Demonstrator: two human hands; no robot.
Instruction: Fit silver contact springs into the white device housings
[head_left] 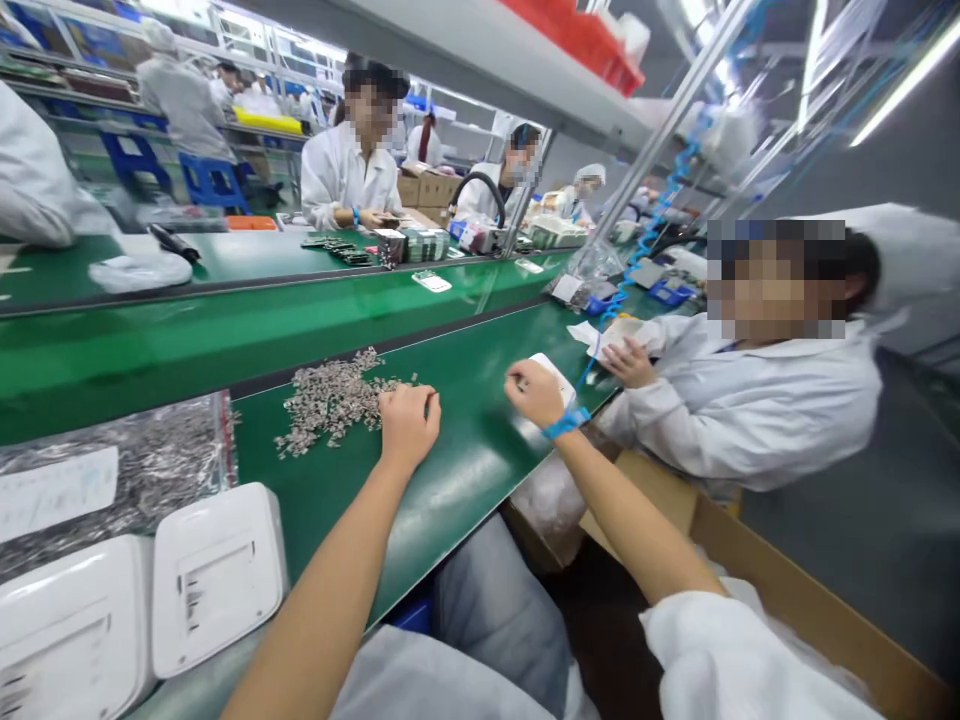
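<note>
At the right edge of a loose pile of small metal pieces (326,402), my left hand (407,425) rests with its fingers curled together. What its fingertips hold, if anything, is hidden. My right hand (536,392), with a blue wrist strap (566,423), is closed in a pinch over the green work surface (450,470). Too little shows between those fingers to name a thing. Just behind it lies a white plastic housing (556,376), partly covered by the hand.
Two white housings (219,575) stand at the near left, beside a clear bag (161,440) of metal pieces. To the right a co-worker (757,400) handles white material. An open cardboard box (810,600) is below the table edge. A blue coiled hose (652,235) hangs ahead.
</note>
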